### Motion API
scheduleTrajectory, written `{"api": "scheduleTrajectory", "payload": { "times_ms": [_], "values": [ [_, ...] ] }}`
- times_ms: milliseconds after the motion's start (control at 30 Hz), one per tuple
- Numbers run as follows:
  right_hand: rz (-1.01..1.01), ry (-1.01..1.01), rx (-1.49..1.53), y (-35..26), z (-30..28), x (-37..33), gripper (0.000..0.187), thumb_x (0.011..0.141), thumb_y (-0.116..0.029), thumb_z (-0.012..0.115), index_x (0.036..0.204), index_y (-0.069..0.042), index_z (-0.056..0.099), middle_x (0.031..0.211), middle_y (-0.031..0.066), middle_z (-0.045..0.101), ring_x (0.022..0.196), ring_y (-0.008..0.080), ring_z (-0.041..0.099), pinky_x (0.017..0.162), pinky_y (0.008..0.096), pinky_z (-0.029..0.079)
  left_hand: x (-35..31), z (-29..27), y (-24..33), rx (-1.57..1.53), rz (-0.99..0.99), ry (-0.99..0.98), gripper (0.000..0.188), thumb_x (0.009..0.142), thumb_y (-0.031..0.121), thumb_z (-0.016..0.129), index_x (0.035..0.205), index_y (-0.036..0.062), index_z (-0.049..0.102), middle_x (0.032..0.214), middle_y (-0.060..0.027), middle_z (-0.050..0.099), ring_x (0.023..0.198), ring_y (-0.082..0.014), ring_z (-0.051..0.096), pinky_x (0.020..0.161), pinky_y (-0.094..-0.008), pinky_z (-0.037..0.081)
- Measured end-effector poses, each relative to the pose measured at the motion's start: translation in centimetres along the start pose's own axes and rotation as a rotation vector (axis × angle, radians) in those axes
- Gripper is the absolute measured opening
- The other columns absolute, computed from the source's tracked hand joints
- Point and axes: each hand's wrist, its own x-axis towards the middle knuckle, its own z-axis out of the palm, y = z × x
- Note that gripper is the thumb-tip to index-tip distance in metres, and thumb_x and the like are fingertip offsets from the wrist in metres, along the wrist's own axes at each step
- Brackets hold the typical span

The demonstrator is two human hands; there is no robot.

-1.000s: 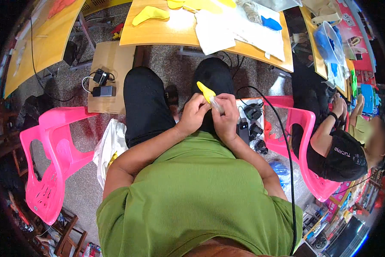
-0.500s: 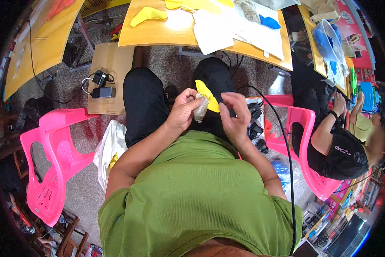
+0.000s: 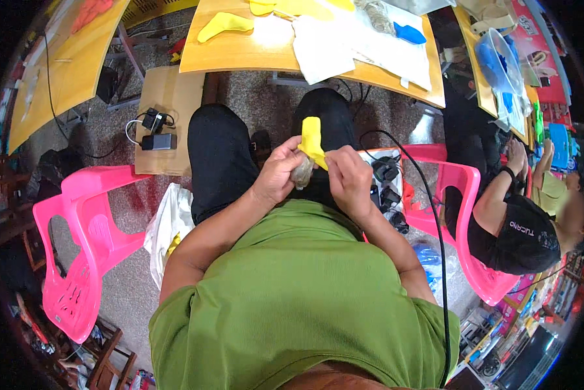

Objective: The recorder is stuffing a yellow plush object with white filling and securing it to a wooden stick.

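Above my lap, a small yellow cloth piece (image 3: 311,138) stands up between my two hands. My left hand (image 3: 278,172) is closed round its lower part and a greyish-beige, crumpled wad (image 3: 302,174). Whether that wad is fibre or thin plastic I cannot tell. From the other side, my right hand (image 3: 349,177) pinches the lower right edge of the yellow piece between thumb and fingers.
Ahead is a wooden table (image 3: 240,55) with a curved yellow cloth shape (image 3: 224,26), white cloth (image 3: 318,49) and a blue piece (image 3: 409,34). Pink chairs (image 3: 87,195) flank me. A black cable (image 3: 440,260) hangs at right, near a seated person (image 3: 516,231).
My right hand has come in from beside the yellow cloth piece and taken its edge. The cloth now stands more upright, its lower right edge drawn toward the right hand.
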Motion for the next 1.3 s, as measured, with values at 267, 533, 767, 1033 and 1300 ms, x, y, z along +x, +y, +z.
{"api": "scheduleTrajectory", "payload": {
  "times_ms": [267,533,767,1033,1300],
  "values": [
    [-0.176,-0.103,-0.015,-0.7,0.1,-0.1,0.017,0.068,0.007,0.058,0.083,0.000,0.057,0.069,0.0123,0.054,0.057,0.0287,0.056,0.046,0.0358,0.043,-0.2,0.9,-0.1,0.033,0.052,0.099,0.013,0.088,0.008,0.054,0.100,0.0043,0.053,0.091,-0.0013,0.059,0.080,-0.0091,0.056,0.070,-0.0230,0.046],
    [-0.367,-0.116,0.025,-0.9,1.0,-0.3,0.025,0.059,0.007,0.059,0.083,0.001,0.056,0.069,0.0121,0.053,0.056,0.0281,0.055,0.046,0.0360,0.042,0.1,0.4,-1.8,0.454,0.302,0.383,0.008,0.090,0.010,0.048,0.088,0.0048,0.054,0.074,0.0038,0.049,0.065,-0.0032,0.041,0.059,-0.0206,0.037],
    [-0.175,-0.115,0.145,-0.1,1.4,-0.8,0.014,0.071,0.004,0.059,0.082,-0.002,0.054,0.069,0.0107,0.052,0.056,0.0265,0.054,0.047,0.0345,0.043,0.5,0.9,0.1,0.166,0.071,0.143,0.017,0.093,0.014,0.048,0.105,0.0036,0.054,0.089,-0.0021,0.059,0.076,-0.0086,0.056,0.070,-0.0229,0.045],
    [0.004,-0.077,0.207,-0.3,0.6,-1.2,0.011,0.076,0.004,0.060,0.083,-0.001,0.053,0.069,0.0122,0.052,0.056,0.0272,0.053,0.049,0.0322,0.043,0.2,1.1,1.2,0.184,0.033,-0.092,0.029,0.085,0.005,0.059,0.113,0.0020,0.052,0.096,-0.0051,0.062,0.087,-0.0114,0.060,0.078,-0.0250,0.048],
    [-0.368,-0.122,0.136,-1.3,0.5,-0.9,0.022,0.064,0.009,0.061,0.083,0.002,0.054,0.071,0.0135,0.054,0.057,0.0290,0.055,0.047,0.0355,0.043,-0.1,1.1,-0.5,0.694,0.315,0.318,0.008,0.081,0.004,0.058,0.088,0.0021,0.058,0.074,0.0025,0.056,0.066,-0.0030,0.048,0.058,-0.0205,0.041]
  ]
}}
